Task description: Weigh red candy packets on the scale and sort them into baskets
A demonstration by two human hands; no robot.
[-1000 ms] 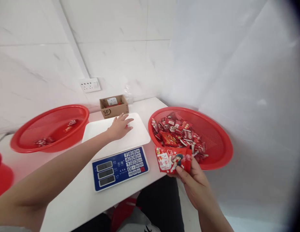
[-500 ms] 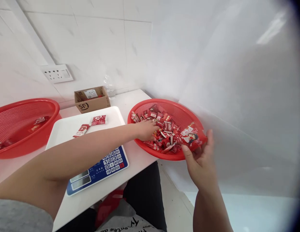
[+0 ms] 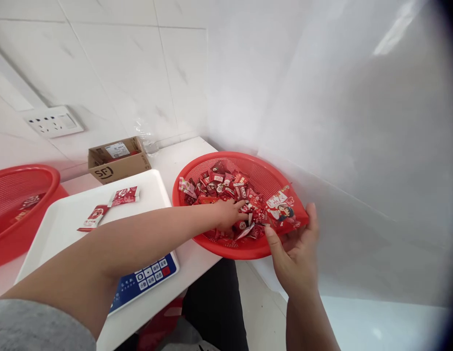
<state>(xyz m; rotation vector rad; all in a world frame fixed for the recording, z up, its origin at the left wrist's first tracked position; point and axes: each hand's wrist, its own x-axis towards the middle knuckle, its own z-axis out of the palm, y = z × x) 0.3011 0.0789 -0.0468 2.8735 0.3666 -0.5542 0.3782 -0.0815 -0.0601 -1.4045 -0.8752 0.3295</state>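
Note:
A red mesh basket (image 3: 263, 170) holds a heap of small red wrapped candies (image 3: 226, 183). My left hand (image 3: 232, 213) reaches into the heap, fingers apart and touching the candies; nothing shows in its grasp. On the basket's right side, my right hand (image 3: 295, 248) is closed round the lower edge of a red printed bag (image 3: 285, 209), thumb in front and fingers partly hidden behind. The bag leans over the basket rim beside the candies.
A white and blue scale (image 3: 149, 190) with a few red packets (image 3: 124, 196) on its tray stands left of the basket. Behind it are a cardboard box (image 3: 120, 168) and clear plastic (image 3: 146, 139). Another red basket (image 3: 47, 195) is far left; a wall socket (image 3: 54, 121) is above.
The view has shifted, so the scale and box appear further left. My left hand has moved across the heap towards the bag. My right hand still holds the bag.

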